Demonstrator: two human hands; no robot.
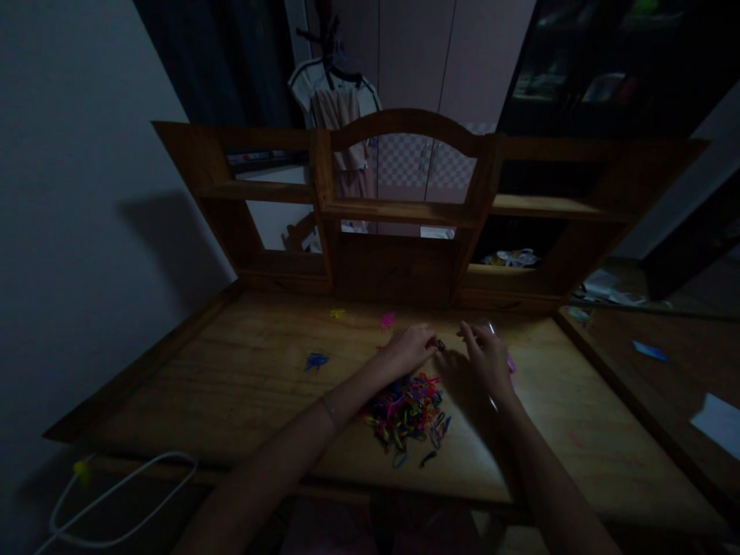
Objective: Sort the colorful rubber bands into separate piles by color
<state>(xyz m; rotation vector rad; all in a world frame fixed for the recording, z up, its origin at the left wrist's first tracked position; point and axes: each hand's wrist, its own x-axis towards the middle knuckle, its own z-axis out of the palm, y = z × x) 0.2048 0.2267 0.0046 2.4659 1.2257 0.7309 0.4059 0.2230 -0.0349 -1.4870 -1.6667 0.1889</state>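
My left hand [412, 348] reaches over the wooden desk, its fingers pinched together at a small black band [441, 345]. To its right, my right hand [487, 356] hovers with fingers loosely bent and slightly apart; nothing shows in them. Beneath my left wrist lies a heap of small elastic bands [408, 412] in many mixed colours, partly covered by the forearm. Smaller groups sit apart: blue bands [315, 361], yellow bands [338, 313] and pink bands [387, 321]. A purple object [511, 364] beside my right hand is mostly hidden behind it.
A wooden shelf unit [398, 210] rises along the back of the desk [231, 385]. A white cable [124, 493] loops at the front left edge. On the lower surface at right lie a blue card [649, 351] and white paper [717, 422]. The room is dim.
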